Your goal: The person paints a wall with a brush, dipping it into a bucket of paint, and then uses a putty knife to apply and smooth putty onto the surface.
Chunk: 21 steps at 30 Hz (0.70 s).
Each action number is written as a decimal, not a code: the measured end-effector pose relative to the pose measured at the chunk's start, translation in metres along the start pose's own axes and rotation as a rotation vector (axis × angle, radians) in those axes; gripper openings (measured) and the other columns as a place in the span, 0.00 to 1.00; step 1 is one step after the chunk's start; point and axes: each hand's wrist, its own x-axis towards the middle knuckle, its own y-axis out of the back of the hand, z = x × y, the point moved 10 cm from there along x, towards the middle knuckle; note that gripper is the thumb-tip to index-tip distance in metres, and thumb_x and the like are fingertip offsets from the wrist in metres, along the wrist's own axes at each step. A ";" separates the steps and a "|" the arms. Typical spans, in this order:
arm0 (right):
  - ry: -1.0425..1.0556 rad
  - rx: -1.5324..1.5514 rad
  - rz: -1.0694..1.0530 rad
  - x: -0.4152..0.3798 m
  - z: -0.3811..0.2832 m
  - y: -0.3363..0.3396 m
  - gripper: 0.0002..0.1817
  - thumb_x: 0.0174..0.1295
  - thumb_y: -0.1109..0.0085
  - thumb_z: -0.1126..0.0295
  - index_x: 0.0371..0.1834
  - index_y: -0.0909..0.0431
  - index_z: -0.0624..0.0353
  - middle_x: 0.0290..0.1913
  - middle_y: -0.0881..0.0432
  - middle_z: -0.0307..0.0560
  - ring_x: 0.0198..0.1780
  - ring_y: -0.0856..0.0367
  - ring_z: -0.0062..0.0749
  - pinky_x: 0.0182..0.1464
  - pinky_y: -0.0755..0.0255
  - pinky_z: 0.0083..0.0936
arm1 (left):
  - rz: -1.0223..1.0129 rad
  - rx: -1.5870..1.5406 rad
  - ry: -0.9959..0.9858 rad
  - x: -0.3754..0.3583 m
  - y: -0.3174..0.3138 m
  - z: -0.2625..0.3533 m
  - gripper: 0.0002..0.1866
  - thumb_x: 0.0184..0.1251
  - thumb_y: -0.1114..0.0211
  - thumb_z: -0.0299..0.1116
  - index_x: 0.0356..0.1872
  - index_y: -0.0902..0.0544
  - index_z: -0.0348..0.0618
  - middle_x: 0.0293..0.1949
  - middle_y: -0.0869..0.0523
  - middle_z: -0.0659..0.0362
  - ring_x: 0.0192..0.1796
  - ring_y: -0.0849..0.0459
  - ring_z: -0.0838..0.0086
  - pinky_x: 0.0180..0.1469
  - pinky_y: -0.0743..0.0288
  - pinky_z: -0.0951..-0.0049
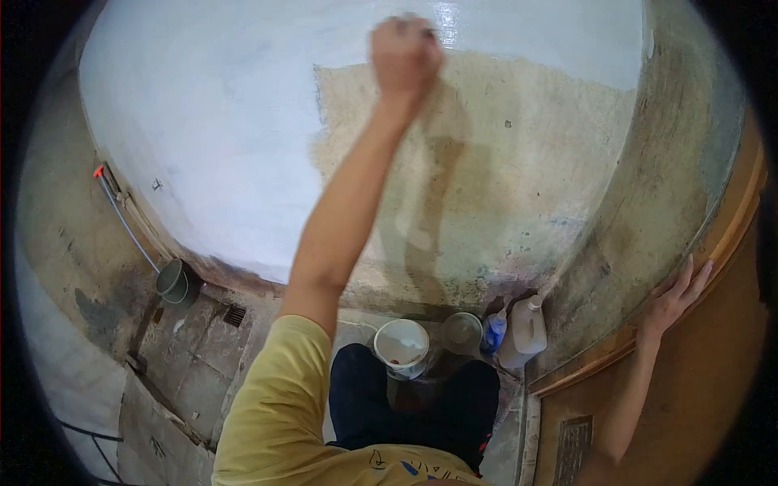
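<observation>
Nearest the camera are the yellow short-sleeved shirt [275,413] and the dark trousers [421,405] of the person, who stands on a stained grey concrete floor [194,340]; just ahead of the knees sits a white plastic bucket [401,347], with a clear round plastic tub [463,332] beside it, then a small blue-and-white bottle [494,330] and a white plastic jug with a handle [523,328], all close together at the foot of the wall; off to the left a grey metal pail [173,281] stands by a thin pipe with a red tip [121,215]; the right hand [677,296] lies flat with fingers spread against the brown wooden door frame [729,235]; farther up, the left hand [405,53] is clenched into a fist around something too hidden to name, pressed against the rough wall [519,162] where fresh white coating [211,138] meets the bare tan plaster.
</observation>
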 end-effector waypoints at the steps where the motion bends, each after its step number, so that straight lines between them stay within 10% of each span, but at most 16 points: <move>1: -0.003 0.008 -0.004 0.000 0.000 0.000 0.21 0.72 0.54 0.73 0.68 0.36 0.55 0.74 0.47 0.54 0.75 0.46 0.48 0.72 0.39 0.39 | -0.007 -0.059 0.013 -0.002 -0.004 0.025 0.11 0.45 0.36 0.25 0.33 0.18 0.46 0.28 0.20 0.53 0.35 0.21 0.56 0.37 0.27 0.58; 12: -0.012 0.073 -0.019 -0.003 0.001 -0.001 0.23 0.70 0.51 0.76 0.68 0.34 0.54 0.75 0.46 0.51 0.74 0.45 0.49 0.71 0.40 0.40 | -0.233 -0.739 0.489 -0.092 0.058 0.110 0.04 0.59 0.32 0.25 0.32 0.19 0.37 0.24 0.19 0.52 0.26 0.18 0.65 0.29 0.27 0.72; 18: -0.018 0.033 -0.037 -0.004 0.002 -0.003 0.24 0.68 0.52 0.79 0.68 0.34 0.54 0.74 0.46 0.55 0.73 0.43 0.52 0.69 0.39 0.43 | -0.453 -0.760 1.451 -0.277 0.108 -0.001 0.11 0.65 0.33 0.33 0.30 0.17 0.32 0.30 0.15 0.58 0.33 0.16 0.78 0.37 0.22 0.76; 21: -0.028 -0.001 -0.039 -0.007 0.002 -0.004 0.25 0.68 0.51 0.79 0.69 0.34 0.52 0.74 0.46 0.55 0.73 0.43 0.52 0.69 0.38 0.42 | -0.107 -0.785 1.956 -0.379 0.187 -0.033 0.09 0.66 0.35 0.31 0.35 0.19 0.33 0.33 0.18 0.56 0.34 0.16 0.71 0.38 0.21 0.74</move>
